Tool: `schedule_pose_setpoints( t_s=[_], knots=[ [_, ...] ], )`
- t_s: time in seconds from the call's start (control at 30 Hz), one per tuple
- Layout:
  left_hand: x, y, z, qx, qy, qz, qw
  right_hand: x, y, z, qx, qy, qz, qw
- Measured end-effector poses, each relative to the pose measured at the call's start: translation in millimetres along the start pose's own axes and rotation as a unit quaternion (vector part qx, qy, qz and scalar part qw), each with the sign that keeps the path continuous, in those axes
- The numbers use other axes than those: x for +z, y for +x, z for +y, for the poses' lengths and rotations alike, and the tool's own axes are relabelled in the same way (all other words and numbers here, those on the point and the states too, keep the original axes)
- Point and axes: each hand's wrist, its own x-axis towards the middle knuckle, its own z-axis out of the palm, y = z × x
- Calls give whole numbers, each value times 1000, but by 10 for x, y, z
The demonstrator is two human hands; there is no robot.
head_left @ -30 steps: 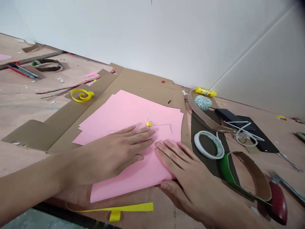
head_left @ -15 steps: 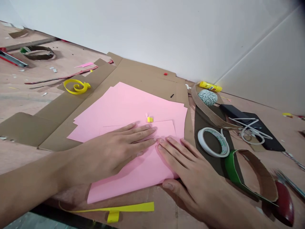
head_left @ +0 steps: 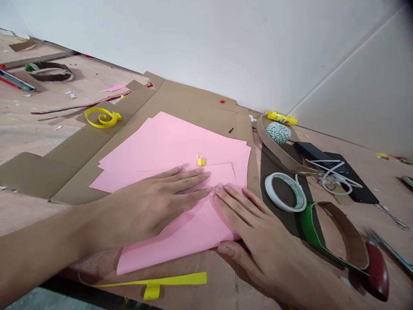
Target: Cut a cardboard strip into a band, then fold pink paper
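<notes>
Pink paper (head_left: 180,137) lies in overlapping sheets on flattened brown cardboard (head_left: 193,100). Its near edge is folded over toward the middle, making a rounded flap (head_left: 151,254). My left hand (head_left: 161,196) rests flat on the flap with the fingers stretched to the right. My right hand (head_left: 254,228) presses on the flap's right side, fingers extended and thumb apart near the lower edge. The fingertips of both hands almost meet. Just beyond them, a small yellow paper piece (head_left: 201,162) sits on the pink sheet. A yellow paper strip (head_left: 174,280) lies near the table's front edge.
At right are a tape roll (head_left: 285,192), a twine ball (head_left: 278,132), a glue stick (head_left: 282,118), a black phone (head_left: 358,189) with a white cable and a green cardboard ring (head_left: 309,224). A yellow curl (head_left: 102,118) and a red cutter (head_left: 14,79) lie left. A white wall (head_left: 209,47) stands behind.
The view has shifted slightly, so things at the right appear a little further left. Both hands keep the same flat position on the folded pink paper.
</notes>
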Motion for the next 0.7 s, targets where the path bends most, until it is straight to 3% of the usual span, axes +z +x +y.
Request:
schedule_pose_setpoints(
  t_s=[0.17,0.3,0.47,0.7],
  knots=[
    [37,7,-6,-5,15,16,1000,-15,-25,-16,-3,-10,8,1000],
    [45,13,1,12,34,15,999,-174,-35,-113,-78,-51,40,995],
    [67,2,-16,13,52,26,998,-355,68,-268,-187,-89,3,978],
    [120,-28,-62,-12,40,19,999,-166,27,-225,-197,-92,0,976]
  ],
)
